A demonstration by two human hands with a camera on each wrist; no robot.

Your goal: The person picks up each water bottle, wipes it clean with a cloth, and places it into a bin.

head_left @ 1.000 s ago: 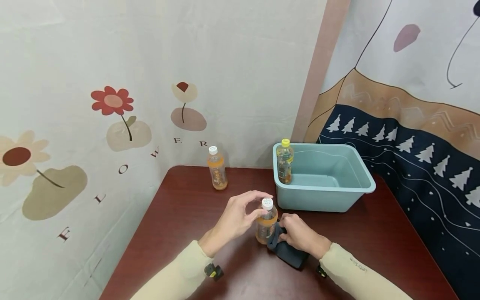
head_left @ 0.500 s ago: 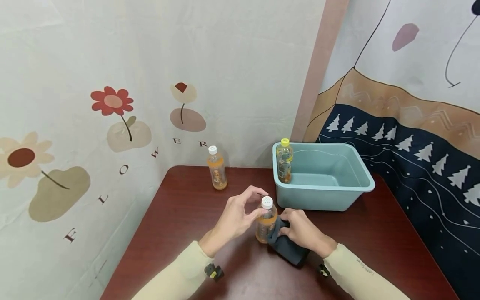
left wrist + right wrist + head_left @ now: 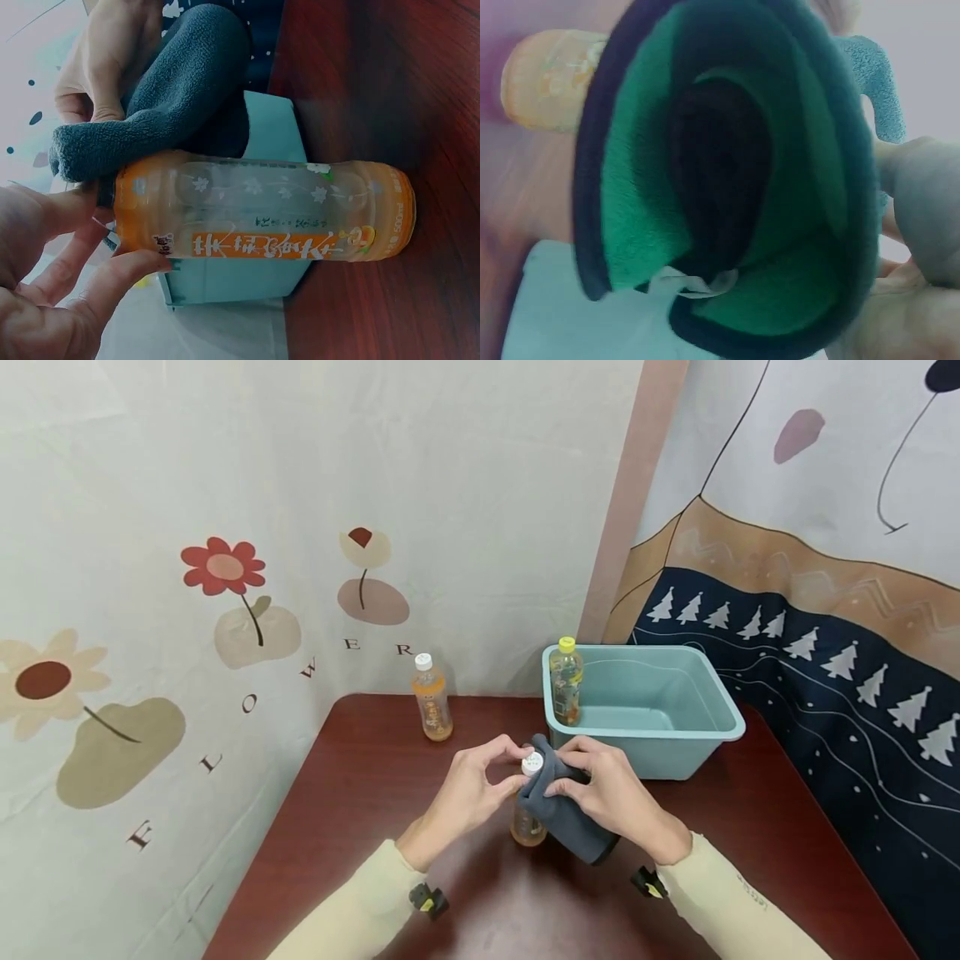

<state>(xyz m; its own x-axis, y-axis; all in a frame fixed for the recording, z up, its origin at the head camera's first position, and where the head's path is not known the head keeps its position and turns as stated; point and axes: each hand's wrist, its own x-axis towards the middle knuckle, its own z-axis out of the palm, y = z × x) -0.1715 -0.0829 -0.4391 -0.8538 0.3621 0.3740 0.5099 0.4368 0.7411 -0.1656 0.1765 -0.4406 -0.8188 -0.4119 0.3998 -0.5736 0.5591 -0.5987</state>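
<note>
In the head view, my left hand (image 3: 467, 789) pinches the top of a plastic drink bottle (image 3: 528, 831) with thumb and fingers near its white cap (image 3: 532, 764). The bottle stands upright on the table. A dark grey cloth (image 3: 573, 827) is gripped by my right hand (image 3: 611, 793) and laid against the bottle's upper right side, its fold reaching up beside the cap. The left wrist view shows the orange-labelled bottle (image 3: 262, 214) with the cloth (image 3: 172, 105) touching its shoulder. In the right wrist view, the cloth (image 3: 645, 180) hangs in a wide loop with a dark edge.
A light blue bin (image 3: 637, 756) stands behind my right hand, a yellow-capped bottle (image 3: 566, 685) upright in its left end. Another white-capped bottle (image 3: 432, 702) stands at the back left of the dark red table (image 3: 337, 843), near the fabric-covered wall (image 3: 487, 527).
My right hand has moved up with the cloth, from the bottle's lower right side to beside its cap. My left hand has stayed at the bottle's top.
</note>
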